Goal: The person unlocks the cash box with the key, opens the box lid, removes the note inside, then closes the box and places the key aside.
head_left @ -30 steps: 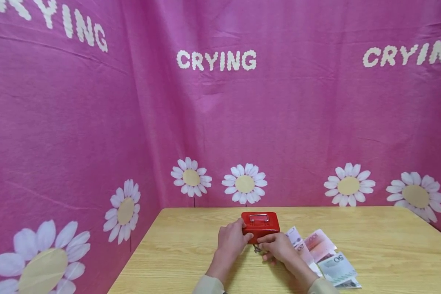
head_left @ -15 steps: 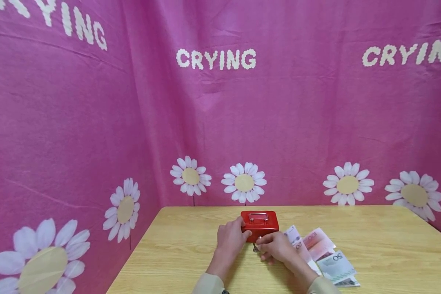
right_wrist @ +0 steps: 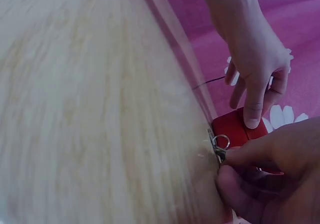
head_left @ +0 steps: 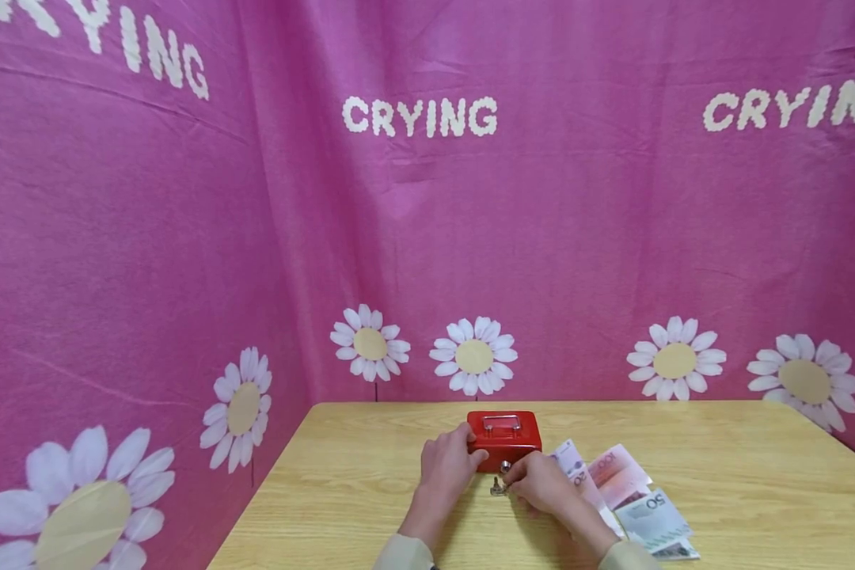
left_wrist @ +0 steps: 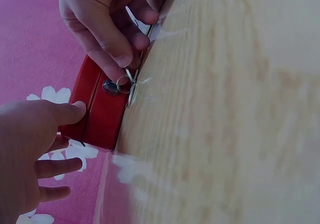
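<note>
A small red cash box [head_left: 479,461] with a wire handle [head_left: 502,423] on its lid stands upright on the table, lid down. My left hand [head_left: 447,461] holds its left end, thumb on the front and fingers round the side; in the left wrist view the lower fingers of this left hand [left_wrist: 27,149] spread beyond the box. My right hand [head_left: 541,481] pinches a small key on a ring with another key [head_left: 498,488], low in front of the box. The round lock [head_left: 505,466] shows on the front face, just above the keys. Part of the pinched key is hidden by fingertips.
Several banknotes, among them a 100 note [head_left: 616,473] and a 50 note [head_left: 654,520], lie overlapping to the right of my right forearm. The wooden table [head_left: 370,451] ends at a pink curtain [head_left: 556,237] behind the box and at the left.
My right hand has drawn slightly down and back from the front of the box with the keys, so the round lock is now uncovered. My left hand and the box stay put.
</note>
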A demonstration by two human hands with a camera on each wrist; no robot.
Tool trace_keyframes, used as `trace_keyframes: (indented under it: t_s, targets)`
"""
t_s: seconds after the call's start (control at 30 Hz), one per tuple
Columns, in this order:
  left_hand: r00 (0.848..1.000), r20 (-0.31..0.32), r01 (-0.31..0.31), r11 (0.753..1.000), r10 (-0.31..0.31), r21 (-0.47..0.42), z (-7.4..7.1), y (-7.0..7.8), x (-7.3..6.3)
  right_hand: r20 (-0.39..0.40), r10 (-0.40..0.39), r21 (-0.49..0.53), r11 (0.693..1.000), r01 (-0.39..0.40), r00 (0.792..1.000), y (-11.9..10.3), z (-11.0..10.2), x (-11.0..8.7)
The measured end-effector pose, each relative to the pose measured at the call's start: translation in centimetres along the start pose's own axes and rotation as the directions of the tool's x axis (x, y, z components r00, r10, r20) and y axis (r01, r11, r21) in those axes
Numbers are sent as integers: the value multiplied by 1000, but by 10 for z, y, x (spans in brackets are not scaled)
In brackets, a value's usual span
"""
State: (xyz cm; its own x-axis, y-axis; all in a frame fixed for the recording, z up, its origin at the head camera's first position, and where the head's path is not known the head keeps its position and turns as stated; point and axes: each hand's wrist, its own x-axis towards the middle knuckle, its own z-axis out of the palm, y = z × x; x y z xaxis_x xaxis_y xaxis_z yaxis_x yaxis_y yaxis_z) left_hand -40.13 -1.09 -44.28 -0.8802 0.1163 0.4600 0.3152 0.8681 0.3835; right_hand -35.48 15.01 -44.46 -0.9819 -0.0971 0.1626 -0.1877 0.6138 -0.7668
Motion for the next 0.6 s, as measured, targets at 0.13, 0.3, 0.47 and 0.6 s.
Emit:
trace_keyframes:
  t_s: [0.13,0.3,0.47,0.6]
  targets:
    - [1000,5,12,1000,-12,-23,1,2,0,-26,-39,-98,995,36,999,0,-1,1]
    - [1000,9,19,999,-19,-31,1,3,-1,-48,-88,-182,980,78,995,1,-3,2]
    - [1000,15,10,1000,-10,6,1,4,-3,-53,-102,-171,981,91,993,1,-3,-1]
    - [999,48,-24,998,21,62,0,5,-3,-48,-93,-132,987,86,995,0,-7,-1]
